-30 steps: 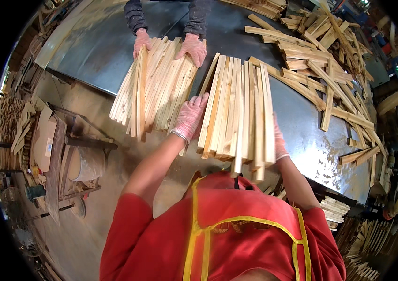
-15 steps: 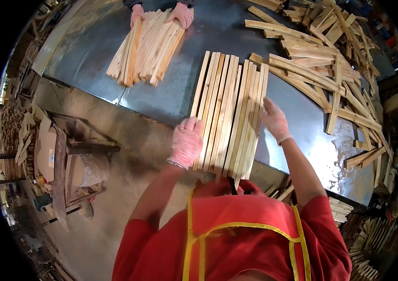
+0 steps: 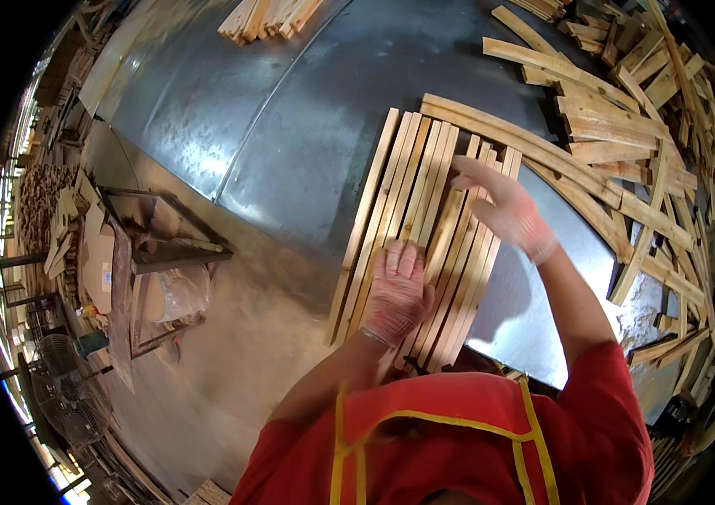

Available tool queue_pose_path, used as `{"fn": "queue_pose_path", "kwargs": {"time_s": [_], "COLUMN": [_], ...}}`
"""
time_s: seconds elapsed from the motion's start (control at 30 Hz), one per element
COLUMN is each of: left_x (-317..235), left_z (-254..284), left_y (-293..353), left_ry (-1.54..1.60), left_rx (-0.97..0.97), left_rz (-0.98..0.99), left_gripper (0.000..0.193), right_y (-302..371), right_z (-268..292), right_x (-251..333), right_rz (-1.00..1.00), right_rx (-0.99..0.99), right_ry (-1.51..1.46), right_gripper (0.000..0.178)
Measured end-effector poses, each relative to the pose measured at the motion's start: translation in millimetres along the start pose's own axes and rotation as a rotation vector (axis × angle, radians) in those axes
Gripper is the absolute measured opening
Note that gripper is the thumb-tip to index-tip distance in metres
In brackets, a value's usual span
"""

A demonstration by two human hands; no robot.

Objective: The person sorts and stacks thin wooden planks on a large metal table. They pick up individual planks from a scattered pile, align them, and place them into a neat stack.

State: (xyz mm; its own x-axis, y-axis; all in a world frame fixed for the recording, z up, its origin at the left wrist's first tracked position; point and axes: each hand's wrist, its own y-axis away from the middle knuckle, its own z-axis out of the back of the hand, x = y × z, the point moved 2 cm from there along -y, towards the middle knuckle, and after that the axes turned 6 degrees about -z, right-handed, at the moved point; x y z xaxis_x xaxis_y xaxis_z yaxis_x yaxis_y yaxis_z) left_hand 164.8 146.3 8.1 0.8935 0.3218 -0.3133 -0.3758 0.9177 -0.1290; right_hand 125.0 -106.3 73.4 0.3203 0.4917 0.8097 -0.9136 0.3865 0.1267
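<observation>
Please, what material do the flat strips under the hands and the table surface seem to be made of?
The strips look like bare, unfinished wood: pale tan with visible grain and rough edges. The table seems to be sheet metal, probably steel: grey, dully shiny, with soft reflections.

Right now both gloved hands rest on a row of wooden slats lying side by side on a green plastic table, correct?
Not quite. The left hand and right hand do rest on the wooden slats, but the head view shows a bare sheet-metal table, grey and shiny, not green plastic.
</observation>
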Motion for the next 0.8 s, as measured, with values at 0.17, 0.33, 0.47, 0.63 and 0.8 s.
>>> {"fn": "queue_pose_path", "kwargs": {"time_s": [0.17,0.33,0.47,0.63,0.8], "left_x": [-7,71,84,187,226], "left_z": [94,139,69,27,48], "left_y": [-86,-146,-130,-48,6], "left_ry": [0.814,0.368,0.201,0.247,0.568], "left_rx": [-0.18,-0.308,0.231,0.106,0.247], "left_rz": [0.419,0.373,0.466,0.505,0.496], "left_gripper": [0.069,0.076,0.082,0.101,0.107], "right_y": [116,128,87,56,-9], "right_z": [-31,-78,-89,-96,-134], "right_x": [-115,-91,-48,-32,9], "right_rz": [-0.56,-0.766,-0.858,-0.832,-0.841], "right_rx": [-0.219,0.168,0.24,0.251,0.197], "right_ry": [-0.602,-0.111,-0.124,-0.058,-0.181], "right_gripper": [0.083,0.116,0.121,0.115,0.11]}}
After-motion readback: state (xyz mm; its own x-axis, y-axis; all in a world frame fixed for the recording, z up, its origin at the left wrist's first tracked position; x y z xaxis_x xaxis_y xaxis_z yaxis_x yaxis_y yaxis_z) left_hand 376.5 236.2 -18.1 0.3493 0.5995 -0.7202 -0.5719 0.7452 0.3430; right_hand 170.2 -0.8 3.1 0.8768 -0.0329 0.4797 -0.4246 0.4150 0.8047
